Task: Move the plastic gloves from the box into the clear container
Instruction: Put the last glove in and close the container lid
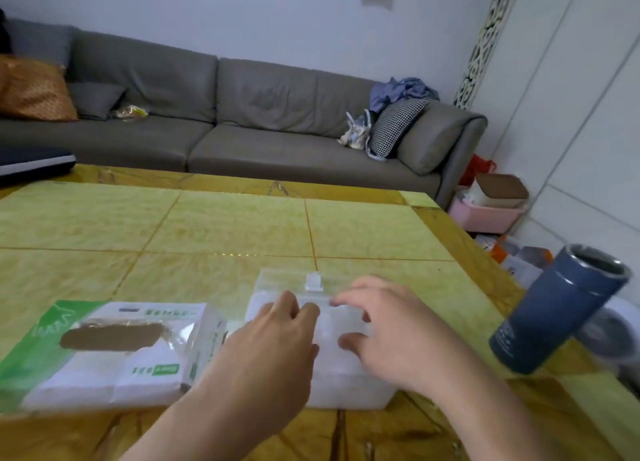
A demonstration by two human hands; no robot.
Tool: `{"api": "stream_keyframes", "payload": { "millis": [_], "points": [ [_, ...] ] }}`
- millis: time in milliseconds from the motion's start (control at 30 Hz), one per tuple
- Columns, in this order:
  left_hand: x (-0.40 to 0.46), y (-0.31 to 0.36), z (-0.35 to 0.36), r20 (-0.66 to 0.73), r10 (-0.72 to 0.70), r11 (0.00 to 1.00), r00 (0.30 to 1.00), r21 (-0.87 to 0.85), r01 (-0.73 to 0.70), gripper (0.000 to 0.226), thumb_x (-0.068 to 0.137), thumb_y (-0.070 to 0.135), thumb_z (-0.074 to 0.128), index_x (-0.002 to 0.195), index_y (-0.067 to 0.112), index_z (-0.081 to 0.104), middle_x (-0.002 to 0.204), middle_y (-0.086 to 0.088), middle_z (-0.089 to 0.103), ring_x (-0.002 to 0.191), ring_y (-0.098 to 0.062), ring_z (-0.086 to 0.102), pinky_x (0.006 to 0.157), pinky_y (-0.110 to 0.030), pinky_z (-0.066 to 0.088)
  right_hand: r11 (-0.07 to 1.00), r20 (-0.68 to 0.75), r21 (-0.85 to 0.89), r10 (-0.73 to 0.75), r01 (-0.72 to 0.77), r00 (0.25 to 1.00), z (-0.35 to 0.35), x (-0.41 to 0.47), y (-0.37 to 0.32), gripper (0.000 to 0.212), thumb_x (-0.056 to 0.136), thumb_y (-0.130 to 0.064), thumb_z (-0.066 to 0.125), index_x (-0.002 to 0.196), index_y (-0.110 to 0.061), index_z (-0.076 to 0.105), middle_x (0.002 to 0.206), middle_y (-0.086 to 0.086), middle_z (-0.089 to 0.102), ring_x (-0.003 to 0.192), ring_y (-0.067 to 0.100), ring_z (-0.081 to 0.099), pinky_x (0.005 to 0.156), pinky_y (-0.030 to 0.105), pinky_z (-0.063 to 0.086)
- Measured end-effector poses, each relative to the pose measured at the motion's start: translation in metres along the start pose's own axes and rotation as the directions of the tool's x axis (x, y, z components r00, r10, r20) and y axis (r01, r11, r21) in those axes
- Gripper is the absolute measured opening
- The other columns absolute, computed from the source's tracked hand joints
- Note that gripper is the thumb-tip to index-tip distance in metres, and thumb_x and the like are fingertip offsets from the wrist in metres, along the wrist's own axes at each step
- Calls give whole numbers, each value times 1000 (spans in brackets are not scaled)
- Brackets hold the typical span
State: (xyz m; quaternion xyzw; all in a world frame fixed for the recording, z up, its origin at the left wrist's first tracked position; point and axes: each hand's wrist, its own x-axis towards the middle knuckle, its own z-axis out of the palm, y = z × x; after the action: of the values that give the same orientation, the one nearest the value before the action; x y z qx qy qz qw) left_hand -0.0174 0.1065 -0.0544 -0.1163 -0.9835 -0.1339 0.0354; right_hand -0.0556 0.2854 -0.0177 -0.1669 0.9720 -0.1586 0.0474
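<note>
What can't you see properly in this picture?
- Clear container: the left hand and right hand cover its top in the head view; open or closed is unclear.
- Glove box: print blurred, unreadable.
- Blue tumbler: small label text too small.
</note>
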Motion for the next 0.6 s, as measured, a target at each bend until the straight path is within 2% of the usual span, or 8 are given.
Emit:
{"api": "stream_keyframes", "payload": {
  "millis": [100,200,267,367,467,567,600],
  "points": [
    [13,1,-1,151,-134,991,979,43,128,35,104,48,45,133,29,43,126,3,42,113,-20,55,81,-30,45,999,73,-39,6,-3,997,7,-3,1,53,94,-26,75,142,-37,57,140,-27,39,115,9,55,88,27,50],
    [29,2,-5,304,-200,979,932,109,175,41,99,50,58,131,27,47,128,0,42,99,-20,57,81,-32,45,992,30,-124,36,-32,999,11,-3,0,38,90,-19,75,126,-27,66,126,-15,39,97,15,60,78,35,57],
    [37,3,-6,374,-221,973,901,147,178,42,96,52,63,126,27,49,124,0,42,95,-20,57,83,-33,46,983,74,-175,77,-63,994,15,0,-2,32,88,-13,76,118,-22,69,119,-8,39,93,19,60,77,38,58],
    [43,2,-5,417,-234,969,878,171,177,44,92,54,67,122,27,49,123,1,47,94,-19,54,90,-35,50,970,163,-214,148,-111,975,17,5,-9,8,88,-7,70,93,-14,69,112,2,45,80,21,57,61,30,45],
    [49,-5,-5,457,-226,971,860,176,162,38,94,39,68,125,27,51,118,4,55,94,-16,53,83,-29,49,961,251,-241,198,-137,947,15,10,-14,15,83,2,61,73,-9,60,94,8,53,58,20,47,46,28,32],
    [53,-14,-14,542,-228,969,809,211,132,48,93,20,56,139,32,48,118,11,63,105,-17,64,81,-27,53,945,321,-294,239,-144,916,13,21,-16,18,84,1,59,72,-10,55,84,8,55,56,20,46,45,27,35],
    [55,-16,-18,565,-229,969,793,212,128,53,92,19,53,142,35,46,122,14,63,108,-18,64,75,-25,52,939,335,-316,245,-137,910,14,25,-16,18,86,-2,62,72,-10,55,81,8,55,57,20,48,46,27,36]
  ]
}}
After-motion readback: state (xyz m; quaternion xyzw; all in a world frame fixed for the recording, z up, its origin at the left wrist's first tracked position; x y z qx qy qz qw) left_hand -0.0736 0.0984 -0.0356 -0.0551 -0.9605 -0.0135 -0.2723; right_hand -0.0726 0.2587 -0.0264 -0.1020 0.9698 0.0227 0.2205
